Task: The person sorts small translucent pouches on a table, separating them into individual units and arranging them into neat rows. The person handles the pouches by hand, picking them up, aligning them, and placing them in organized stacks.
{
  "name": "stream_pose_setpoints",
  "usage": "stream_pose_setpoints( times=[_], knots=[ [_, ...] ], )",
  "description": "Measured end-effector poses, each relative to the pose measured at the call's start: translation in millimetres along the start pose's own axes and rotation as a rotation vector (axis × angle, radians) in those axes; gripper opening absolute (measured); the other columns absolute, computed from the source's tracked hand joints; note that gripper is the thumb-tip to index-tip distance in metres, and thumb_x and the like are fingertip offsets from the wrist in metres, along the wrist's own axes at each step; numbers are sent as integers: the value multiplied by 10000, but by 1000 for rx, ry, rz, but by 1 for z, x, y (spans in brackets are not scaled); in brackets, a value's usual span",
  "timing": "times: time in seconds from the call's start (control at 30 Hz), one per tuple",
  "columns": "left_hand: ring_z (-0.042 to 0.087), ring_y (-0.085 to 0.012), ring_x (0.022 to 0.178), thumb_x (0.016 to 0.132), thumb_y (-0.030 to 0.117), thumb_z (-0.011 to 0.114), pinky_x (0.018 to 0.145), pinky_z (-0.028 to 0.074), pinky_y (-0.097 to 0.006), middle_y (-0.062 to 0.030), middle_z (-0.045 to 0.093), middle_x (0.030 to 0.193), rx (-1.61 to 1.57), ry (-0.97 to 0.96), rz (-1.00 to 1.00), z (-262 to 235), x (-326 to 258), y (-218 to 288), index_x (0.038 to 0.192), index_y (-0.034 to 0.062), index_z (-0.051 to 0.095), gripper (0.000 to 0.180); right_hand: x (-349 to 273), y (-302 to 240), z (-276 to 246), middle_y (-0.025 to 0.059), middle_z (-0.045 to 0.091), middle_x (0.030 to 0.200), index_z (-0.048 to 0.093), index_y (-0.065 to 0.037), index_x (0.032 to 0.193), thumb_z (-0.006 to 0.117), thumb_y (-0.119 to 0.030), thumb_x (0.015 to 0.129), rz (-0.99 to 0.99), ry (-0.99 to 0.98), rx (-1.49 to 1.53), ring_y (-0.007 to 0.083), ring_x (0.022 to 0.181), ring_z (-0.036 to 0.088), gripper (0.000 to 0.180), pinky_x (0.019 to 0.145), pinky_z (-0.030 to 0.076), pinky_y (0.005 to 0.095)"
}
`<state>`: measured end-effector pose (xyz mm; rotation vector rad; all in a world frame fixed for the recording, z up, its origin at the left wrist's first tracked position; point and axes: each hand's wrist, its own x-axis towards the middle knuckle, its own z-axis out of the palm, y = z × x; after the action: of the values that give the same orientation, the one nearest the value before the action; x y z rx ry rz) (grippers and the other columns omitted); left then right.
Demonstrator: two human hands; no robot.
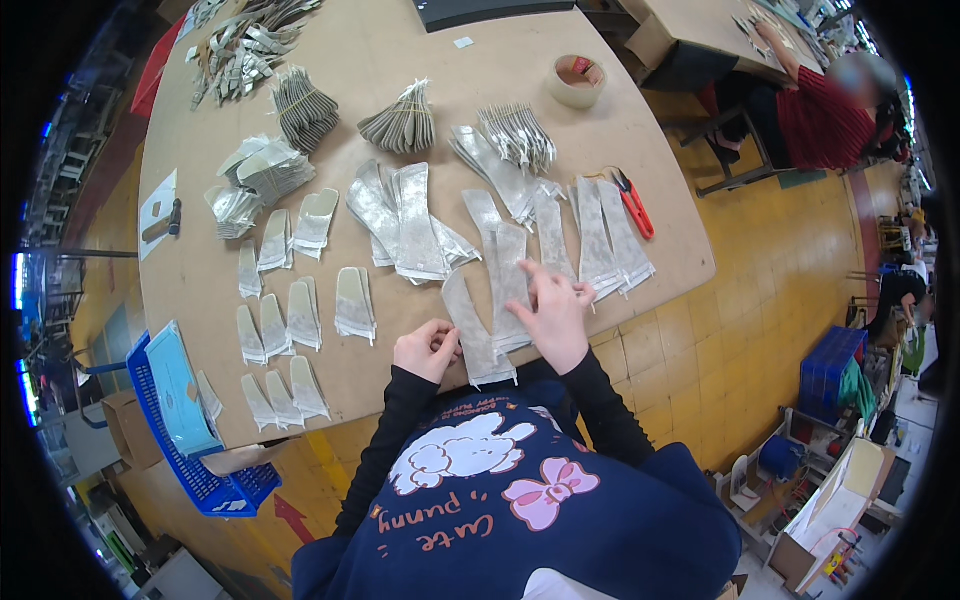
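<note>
Head view: the left hand [430, 350] curls beside a grey strip [470, 330] on the desk's [200, 290] near side, fingertips hidden, grip impossible to tell; the right hand [552, 312], fingers loosely spread, partly covers a second strip [506, 280]. A far black object [490, 12] is cut off.

Near edge of the table [640, 130]: my right hand [553, 315] spreads over a long grey strip [509, 262], my left hand [428, 350] curls beside a second strip [470, 335]; red-handled snips [634, 205] lie by the right edge, tape roll [572, 97] beyond.
</note>
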<state>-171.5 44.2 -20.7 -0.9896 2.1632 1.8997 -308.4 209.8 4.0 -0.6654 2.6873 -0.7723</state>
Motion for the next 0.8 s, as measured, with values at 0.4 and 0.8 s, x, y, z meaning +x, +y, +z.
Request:
stream_pose_setpoints(
  times=[0.4,0.8],
  knots=[
    [675,-107,584,915,157,628,541,519,-235,-73,696,689,55,36,58,8,5,-6,1010,2,671,187,14,13,-38,2,667,762,696,-115,1121,719,-105,833,-182,419,378,107,676,567,290,789,409,299],
    [654,-108,579,918,160,631,558,515,-238,-96,706,733,-98,-3,19,15,-1,8,1295,20,487,427,38,131,-92,97,675,905,690,-21,1072,646,-112,902,288,603,319,178,802,620,197,751,488,296]
  ],
)
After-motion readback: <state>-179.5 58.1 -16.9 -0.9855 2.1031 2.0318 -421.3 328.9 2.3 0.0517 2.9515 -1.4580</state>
